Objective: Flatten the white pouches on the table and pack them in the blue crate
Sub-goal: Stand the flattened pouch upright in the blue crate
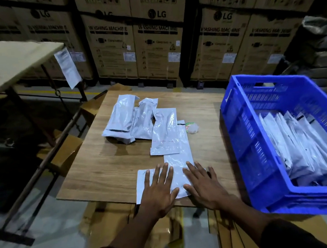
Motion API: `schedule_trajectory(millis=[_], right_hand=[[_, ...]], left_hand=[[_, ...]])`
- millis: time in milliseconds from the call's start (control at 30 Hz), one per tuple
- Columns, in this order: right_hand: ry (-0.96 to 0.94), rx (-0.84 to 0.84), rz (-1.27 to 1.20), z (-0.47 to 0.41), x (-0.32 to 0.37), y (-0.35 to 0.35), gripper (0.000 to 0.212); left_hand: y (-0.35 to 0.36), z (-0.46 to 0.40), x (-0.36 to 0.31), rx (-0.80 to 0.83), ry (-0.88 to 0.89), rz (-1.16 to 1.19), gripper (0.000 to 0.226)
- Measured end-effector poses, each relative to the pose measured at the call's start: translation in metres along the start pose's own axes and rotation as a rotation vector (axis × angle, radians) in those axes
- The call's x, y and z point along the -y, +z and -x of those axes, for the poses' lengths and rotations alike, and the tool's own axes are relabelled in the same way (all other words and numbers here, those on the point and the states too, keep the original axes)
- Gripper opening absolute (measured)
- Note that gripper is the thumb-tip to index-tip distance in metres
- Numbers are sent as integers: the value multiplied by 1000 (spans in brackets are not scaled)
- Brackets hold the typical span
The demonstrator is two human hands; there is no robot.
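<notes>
- Both hands lie palm down with fingers straight and spread, the left hand [158, 191] and right hand [203, 186] side by side, pressing a flat white pouch [142, 182] at the near edge of the wooden table [103, 171].
- That pouch is glossy plastic film, rectangular, lying crosswise; neither hand curls round it.
- Farther along the wood-grain tabletop lies a loose pile of white pouches [137, 120], shiny and creased, some puffed up, some flat, overlapping one another.
- Beside the pile sits a small crumpled clear wrapper [192, 127] with red and green print.
- Right of the table stands the blue crate [252, 144], rigid plastic with slotted walls and a cut-out handle, tilted in this view.
- Packed pouches [304, 148] stand on edge in a row inside it.
- Brown cardboard boxes [158, 32] printed "LG" and "WASHING MACHINE" are stacked behind.
</notes>
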State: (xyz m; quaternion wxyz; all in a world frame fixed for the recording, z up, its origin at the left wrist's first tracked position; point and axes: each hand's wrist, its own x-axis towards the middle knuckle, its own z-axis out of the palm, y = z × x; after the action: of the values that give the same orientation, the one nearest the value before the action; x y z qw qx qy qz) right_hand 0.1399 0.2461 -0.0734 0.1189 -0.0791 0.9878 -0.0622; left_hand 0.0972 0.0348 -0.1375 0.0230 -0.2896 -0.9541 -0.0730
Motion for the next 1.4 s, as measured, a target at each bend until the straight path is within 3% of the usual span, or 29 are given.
schedule_trajectory(millis=[133,267,433,567,767,867,1067,1200,1400], right_hand=[[54,-43,-5,-9,3,-12,86],[38,-12,32,-20,4,-21,58],[-11,-61,42,-25,10,-31,56],[-53,-135,195,-24,3,-34,56],[189,-202,261,-21,-9,-45,66],[5,-188,211,-19,-2,-27,50],[36,-18,104,-18,-10,9,70],[10,-98,78,-20,-15,12,76],[28,-104,40,-23,-16,22,75]], left_hand=[[2,0,0,-32,34,8,71],[4,1,2,-35,67,-8,71],[3,-1,2,-21,76,-29,73],[-1,-11,-4,-16,84,-22,73],[1,-20,-10,-34,89,-21,73],[4,-19,-8,-38,97,-17,70],[-2,-15,7,-54,132,-32,66],[-10,-18,12,-23,135,-51,60],[-22,-46,-24,69,-44,-32,59]])
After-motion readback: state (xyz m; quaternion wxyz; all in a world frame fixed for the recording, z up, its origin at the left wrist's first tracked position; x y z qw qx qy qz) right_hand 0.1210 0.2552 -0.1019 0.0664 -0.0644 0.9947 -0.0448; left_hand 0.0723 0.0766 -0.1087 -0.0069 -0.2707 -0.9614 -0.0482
